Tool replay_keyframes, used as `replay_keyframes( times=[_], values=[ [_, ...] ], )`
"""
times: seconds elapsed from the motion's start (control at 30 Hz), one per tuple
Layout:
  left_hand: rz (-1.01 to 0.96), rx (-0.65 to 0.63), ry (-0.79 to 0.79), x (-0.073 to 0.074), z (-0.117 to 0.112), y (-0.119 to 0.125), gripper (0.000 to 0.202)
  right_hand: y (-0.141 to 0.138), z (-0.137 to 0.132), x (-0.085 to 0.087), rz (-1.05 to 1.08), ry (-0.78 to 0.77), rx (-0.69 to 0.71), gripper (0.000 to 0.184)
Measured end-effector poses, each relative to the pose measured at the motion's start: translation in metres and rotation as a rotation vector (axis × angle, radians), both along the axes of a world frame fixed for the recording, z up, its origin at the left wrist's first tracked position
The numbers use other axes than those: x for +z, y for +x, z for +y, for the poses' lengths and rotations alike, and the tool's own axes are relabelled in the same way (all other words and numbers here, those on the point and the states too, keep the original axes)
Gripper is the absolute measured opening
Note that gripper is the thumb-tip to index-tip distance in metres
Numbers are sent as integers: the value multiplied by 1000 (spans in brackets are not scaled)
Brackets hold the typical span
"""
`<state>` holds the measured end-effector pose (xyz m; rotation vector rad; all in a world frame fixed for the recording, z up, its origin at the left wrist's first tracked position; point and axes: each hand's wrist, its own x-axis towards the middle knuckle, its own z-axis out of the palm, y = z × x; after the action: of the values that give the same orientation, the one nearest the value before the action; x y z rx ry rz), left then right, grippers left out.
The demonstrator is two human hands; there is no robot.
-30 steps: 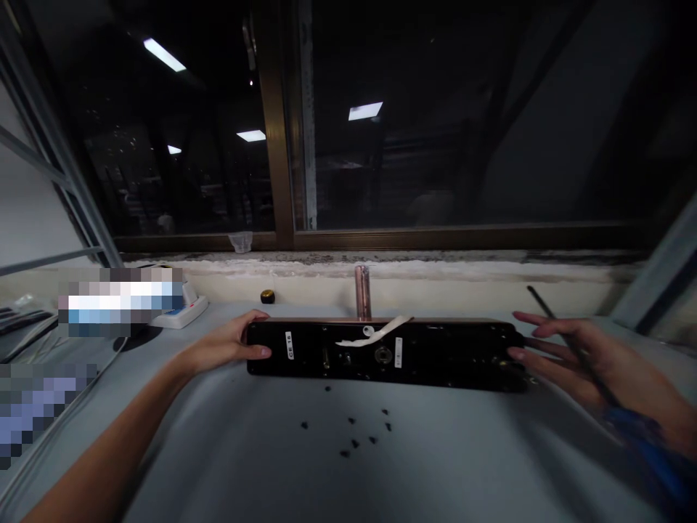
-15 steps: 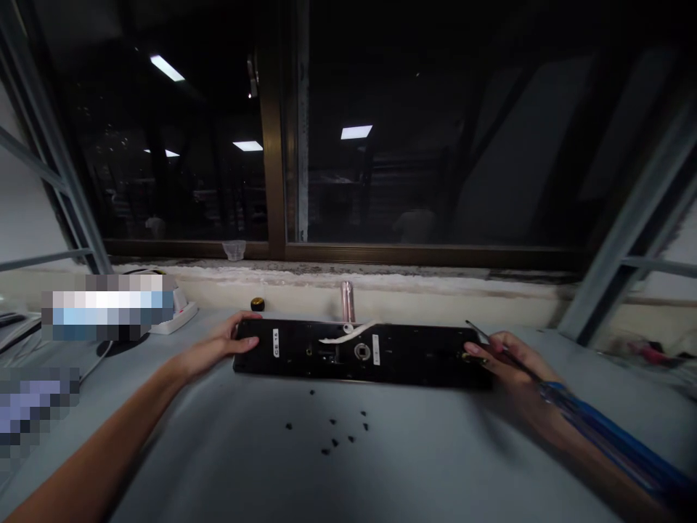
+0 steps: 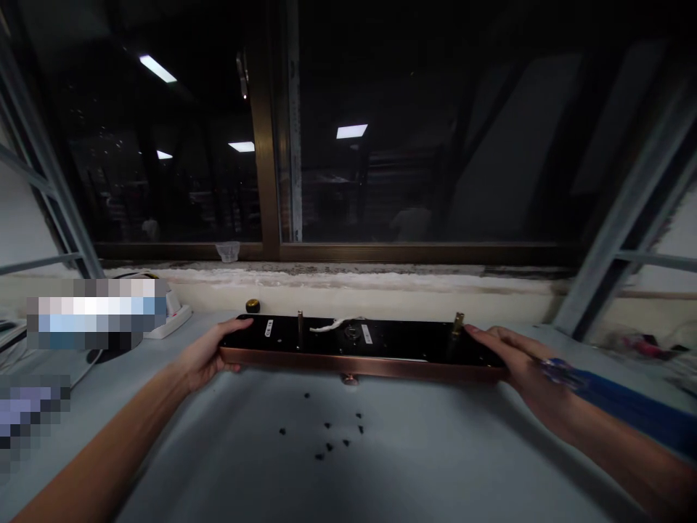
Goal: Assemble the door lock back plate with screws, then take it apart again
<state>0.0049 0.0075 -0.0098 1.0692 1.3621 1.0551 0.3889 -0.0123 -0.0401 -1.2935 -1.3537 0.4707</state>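
A long door lock panel (image 3: 397,341) with a black back and a copper-coloured rim is held level above the table. My left hand (image 3: 210,356) is closed on its left end, thumb on top and fingers below. At the right end my right hand (image 3: 504,352) grips it, the thumb beside a brass post (image 3: 458,323). A thinner post (image 3: 300,330) rises left of the middle, near a white cable (image 3: 333,325). Under the panel a round copper knob end (image 3: 350,379) shows. A blurred blue tool handle (image 3: 615,403) lies along my right wrist; its shaft is hidden.
Several small black screws (image 3: 328,447) lie on the grey table (image 3: 414,465) in front of the panel. Behind stand a black and gold cap (image 3: 253,306) and a clear cup (image 3: 228,251) on the sill. A white power strip (image 3: 174,319) and cables are at left.
The panel has tipped, so its copper front rim now faces me and its posts point up. The copper cylinder has swung from behind to beneath it. The tool's tip at my right hand is now hidden.
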Motion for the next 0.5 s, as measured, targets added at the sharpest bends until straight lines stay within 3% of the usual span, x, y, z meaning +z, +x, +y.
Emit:
replay_keyframes(
  times=[0.1, 0.2, 0.27, 0.37, 0.5],
  values=[
    [211, -13, 114, 7, -2, -4, 38, 4, 1, 1, -11, 40, -19, 40],
    [670, 123, 434, 21, -8, 1, 44, 2, 0, 3, -53, 41, 98, 38],
    [962, 110, 633, 29, -13, 12, 41, -1, 3, 0, -24, 66, 177, 40],
    [1030, -170, 705, 35, -14, 37, 37, -6, 9, -5, 41, 85, 238, 43],
    [927, -477, 742, 35, 1, 59, 28, -10, 13, -6, 37, 83, 205, 43]
  ],
)
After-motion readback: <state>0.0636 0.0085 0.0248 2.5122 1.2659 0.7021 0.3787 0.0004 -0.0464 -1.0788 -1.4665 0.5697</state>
